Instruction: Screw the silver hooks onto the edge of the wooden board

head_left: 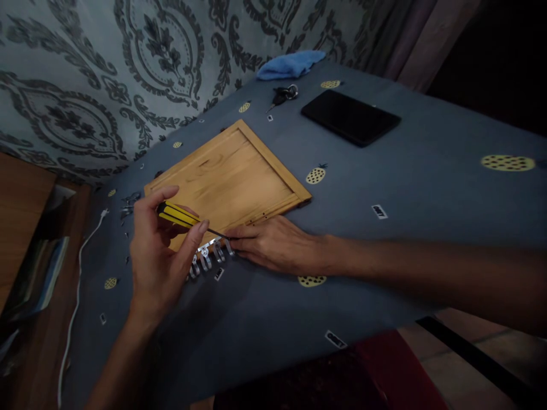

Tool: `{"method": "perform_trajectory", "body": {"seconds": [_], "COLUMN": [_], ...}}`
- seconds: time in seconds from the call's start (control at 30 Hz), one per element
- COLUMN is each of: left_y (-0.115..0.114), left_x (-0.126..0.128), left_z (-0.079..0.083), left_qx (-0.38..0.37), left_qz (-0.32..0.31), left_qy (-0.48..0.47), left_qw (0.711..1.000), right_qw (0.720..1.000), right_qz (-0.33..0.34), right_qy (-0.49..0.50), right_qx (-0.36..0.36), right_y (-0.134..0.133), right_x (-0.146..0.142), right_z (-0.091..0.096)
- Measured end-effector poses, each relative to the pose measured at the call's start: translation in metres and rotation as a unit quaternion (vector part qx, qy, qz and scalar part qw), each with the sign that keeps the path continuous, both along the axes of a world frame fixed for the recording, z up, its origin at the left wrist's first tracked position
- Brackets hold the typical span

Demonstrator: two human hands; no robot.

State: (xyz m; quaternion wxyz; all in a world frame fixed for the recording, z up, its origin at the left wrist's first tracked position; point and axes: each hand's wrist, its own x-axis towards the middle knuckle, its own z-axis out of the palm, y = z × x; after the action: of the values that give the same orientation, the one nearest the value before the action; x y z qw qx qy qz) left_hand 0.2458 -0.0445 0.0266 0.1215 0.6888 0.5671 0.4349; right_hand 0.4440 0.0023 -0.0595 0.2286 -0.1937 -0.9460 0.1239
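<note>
My left hand (160,250) is closed around the yellow-and-black handle of a screwdriver (179,215). The thin shaft slants down to the right, its tip at the fingertips of my right hand (282,245). Those fingers are pressed together at the right end of a metal hook rail (205,257). Several curved silver hooks hang from the rail along the near edge of a framed wooden board (213,176), which lies flat on the table. Small dark holes mark the board's near edge. My right fingers cover the exact spot where the tip meets the rail.
Beyond the board lie a black phone or tablet (350,117), a bunch of keys (282,95) and a blue cloth (290,65). Small metal pieces (130,200) sit left of the board. A white cable (79,273) runs down the left side of the grey tablecloth (427,188).
</note>
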Motion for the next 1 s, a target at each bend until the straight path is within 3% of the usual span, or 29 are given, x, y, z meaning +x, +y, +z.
{"method": "perform_trajectory", "body": {"seconds": [0.3, 0.6, 1.0], "left_y": [-0.002, -0.006, -0.005], "left_x": [0.0, 0.0, -0.002], "left_z": [0.0, 0.01, 0.0], "left_qx": [-0.008, 0.026, -0.003], "left_qz": [-0.009, 0.01, -0.014], "left_qy": [-0.001, -0.017, 0.011], "left_qw": [1.0, 0.999, 1.0], "right_qw": [1.0, 1.0, 1.0], "right_qz": [0.0, 0.0, -0.001], "right_qy": [0.009, -0.007, 0.002], "right_qx": [0.008, -0.01, 0.0], "right_y": [0.001, 0.0, 0.0], "right_x": [-0.001, 0.001, 0.0], "right_z": [-0.003, 0.001, 0.0]}}
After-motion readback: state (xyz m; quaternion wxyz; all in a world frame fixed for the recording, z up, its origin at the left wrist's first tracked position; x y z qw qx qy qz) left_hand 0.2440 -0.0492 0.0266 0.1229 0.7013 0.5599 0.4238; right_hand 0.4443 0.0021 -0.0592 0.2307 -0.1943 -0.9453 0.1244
